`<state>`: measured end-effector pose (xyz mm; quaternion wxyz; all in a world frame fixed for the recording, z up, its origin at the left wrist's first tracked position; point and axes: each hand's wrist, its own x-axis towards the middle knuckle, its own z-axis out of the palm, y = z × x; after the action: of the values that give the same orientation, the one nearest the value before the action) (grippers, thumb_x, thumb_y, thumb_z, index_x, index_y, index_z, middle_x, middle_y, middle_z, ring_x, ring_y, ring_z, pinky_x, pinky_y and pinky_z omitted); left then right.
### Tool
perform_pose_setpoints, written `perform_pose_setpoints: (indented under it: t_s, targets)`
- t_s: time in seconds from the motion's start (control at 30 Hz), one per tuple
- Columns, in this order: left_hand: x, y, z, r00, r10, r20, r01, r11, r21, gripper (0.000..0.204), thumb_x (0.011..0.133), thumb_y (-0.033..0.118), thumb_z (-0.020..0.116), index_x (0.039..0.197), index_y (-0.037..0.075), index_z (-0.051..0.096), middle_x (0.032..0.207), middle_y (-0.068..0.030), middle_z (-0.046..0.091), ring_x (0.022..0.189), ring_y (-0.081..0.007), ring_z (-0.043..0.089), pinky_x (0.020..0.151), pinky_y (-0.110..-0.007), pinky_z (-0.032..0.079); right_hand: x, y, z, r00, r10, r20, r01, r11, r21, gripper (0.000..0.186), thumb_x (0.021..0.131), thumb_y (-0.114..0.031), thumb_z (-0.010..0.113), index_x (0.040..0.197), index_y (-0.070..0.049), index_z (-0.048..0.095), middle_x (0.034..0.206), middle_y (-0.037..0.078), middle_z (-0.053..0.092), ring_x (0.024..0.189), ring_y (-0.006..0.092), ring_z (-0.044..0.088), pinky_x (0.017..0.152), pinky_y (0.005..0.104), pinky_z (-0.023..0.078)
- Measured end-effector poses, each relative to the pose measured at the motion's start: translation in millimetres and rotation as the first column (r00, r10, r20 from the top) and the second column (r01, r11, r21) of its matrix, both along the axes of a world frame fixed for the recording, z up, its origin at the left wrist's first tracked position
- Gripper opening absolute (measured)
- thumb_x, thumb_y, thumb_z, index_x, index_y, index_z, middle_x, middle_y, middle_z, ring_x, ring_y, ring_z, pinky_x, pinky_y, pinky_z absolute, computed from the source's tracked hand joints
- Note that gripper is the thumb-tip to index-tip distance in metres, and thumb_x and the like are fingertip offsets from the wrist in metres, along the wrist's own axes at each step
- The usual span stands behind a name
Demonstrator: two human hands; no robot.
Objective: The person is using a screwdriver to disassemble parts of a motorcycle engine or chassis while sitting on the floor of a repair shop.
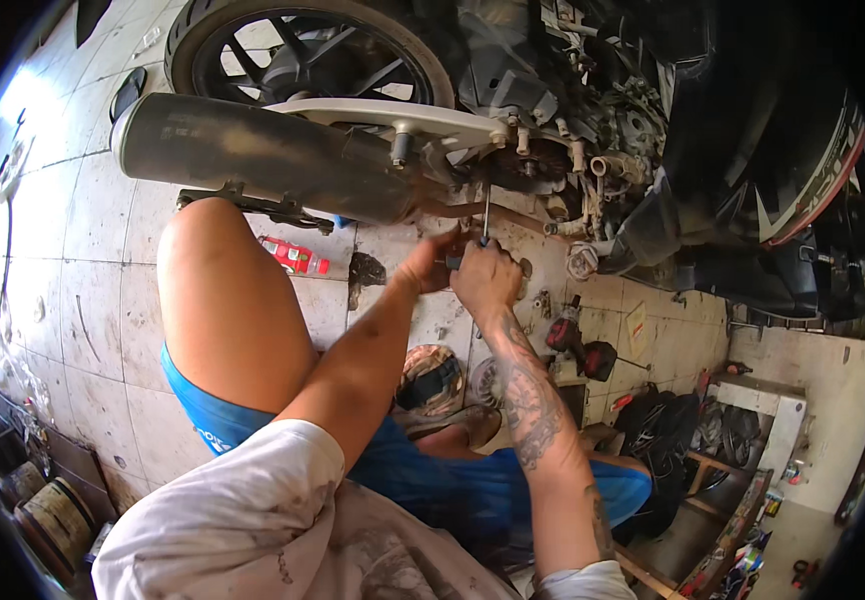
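My right hand (488, 277) is closed round the handle of a screwdriver (487, 208). Its thin metal shaft points up and away to the exposed, dirty engine (528, 165) of a motorbike. My left hand (431, 262) is right beside it, fingers curled in. A small dark piece shows between the two hands; whether it belongs to the screwdriver I cannot tell. Just beyond my hands runs a rusty exhaust pipe (513, 222), leading left to the big dark muffler (263, 155).
A rear wheel (313, 60) lies behind the muffler. On the tiled floor are a red-labelled bottle (295, 256), a red and black power tool (581, 348) and a round metal part (488, 383). At the right stands a low wooden-framed rack (753, 395) with black items beside it.
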<state>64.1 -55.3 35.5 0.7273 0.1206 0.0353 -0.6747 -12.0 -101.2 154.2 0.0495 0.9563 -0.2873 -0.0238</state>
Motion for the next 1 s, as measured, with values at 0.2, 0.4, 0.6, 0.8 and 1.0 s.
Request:
perform_pose_setpoints:
  t_s: [0.2,0.4,0.6,0.8,1.0]
  targets:
    - [-19.4,-20.6,-0.1,0.906,0.148,-0.398,-0.272,0.922,-0.276,0.039,0.095,0.035,0.047,0.107,0.001,0.061,0.111,-0.0135,0.064,0.109,-0.0296,0.057,0.099,-0.042,0.042,10.7,6.1,-17.7,0.996,-0.016,0.086,0.016,1.000,0.001,0.017,0.073,-0.022,0.058,0.075,-0.009,0.068,0.076,0.014,0.065,0.066,0.0327,0.065,0.060,0.0444,0.052]
    - [-10.1,-13.2,6.8,0.958,0.152,-0.244,-0.186,0.975,-0.124,0.023,0.092,0.022,0.053,0.095,0.001,0.061,0.101,-0.0130,0.064,0.101,-0.0258,0.059,0.095,-0.038,0.046,4.5,-2.8,-16.7,0.892,0.065,0.447,-0.111,0.991,0.076,0.013,0.068,-0.022,0.063,0.069,-0.010,0.067,0.073,0.014,0.066,0.064,0.0334,0.064,0.058,0.0424,0.052]
    - [-15.3,-9.0,11.5,0.953,0.220,-0.206,-0.231,0.973,-0.028,0.024,0.089,0.020,0.055,0.101,0.001,0.062,0.096,-0.0096,0.066,0.091,-0.0217,0.063,0.085,-0.034,0.051,0.7,-8.3,-18.2,0.885,0.041,0.464,-0.125,0.980,0.153,0.011,0.063,-0.019,0.067,0.069,-0.010,0.066,0.069,0.013,0.064,0.066,0.0340,0.063,0.060,0.0421,0.052]
    - [-19.9,-3.7,52.7,0.962,0.264,-0.068,-0.249,0.952,0.175,0.024,0.089,0.021,0.054,0.101,0.001,0.062,0.097,-0.0090,0.066,0.091,-0.0203,0.062,0.082,-0.033,0.052,-6.6,-17.4,-20.0,0.800,-0.013,0.600,-0.182,0.948,0.262,0.011,0.061,-0.017,0.068,0.066,-0.008,0.064,0.065,0.013,0.062,0.064,0.0340,0.062,0.058,0.0411,0.050]
    - [-19.5,-4.0,32.4,0.972,0.235,-0.021,-0.236,0.971,-0.034,0.028,0.091,0.021,0.055,0.108,0.000,0.062,0.103,-0.0105,0.066,0.098,-0.0212,0.062,0.091,-0.032,0.049,-10.7,-15.9,-16.6,0.886,0.027,0.463,-0.122,0.977,0.177,0.014,0.067,-0.023,0.064,0.070,-0.009,0.065,0.069,0.011,0.064,0.065,0.0318,0.064,0.058,0.0418,0.052]
